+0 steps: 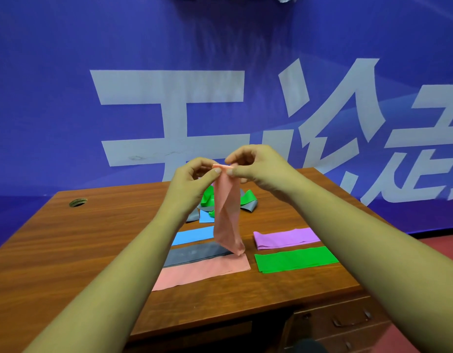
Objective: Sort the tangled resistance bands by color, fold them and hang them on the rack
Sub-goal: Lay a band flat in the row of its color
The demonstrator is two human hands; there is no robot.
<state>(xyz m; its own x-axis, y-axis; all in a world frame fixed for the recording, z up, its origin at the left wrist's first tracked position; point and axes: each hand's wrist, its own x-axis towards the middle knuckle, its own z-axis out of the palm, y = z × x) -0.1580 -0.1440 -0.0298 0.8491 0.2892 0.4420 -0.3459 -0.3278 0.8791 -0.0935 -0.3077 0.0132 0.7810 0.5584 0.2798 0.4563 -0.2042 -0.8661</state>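
Observation:
A pink band [226, 212] hangs doubled over above the wooden table [80, 245]. My left hand [192, 182] and my right hand [256, 166] both pinch its top edge, close together. Its lower fold almost touches the table. Flat on the table lie folded bands: blue [193, 235], grey [194, 253], pink [202, 272], purple [286, 238] and green [295, 259]. Behind the hanging band sits a tangled pile [247, 201] of green, grey and blue bands, partly hidden. No rack shows.
A blue banner [67, 85] with large white characters stands right behind the table. A round cable hole [78, 202] is in the table's far left corner. Drawers with handles [347, 322] are below the table's front right edge.

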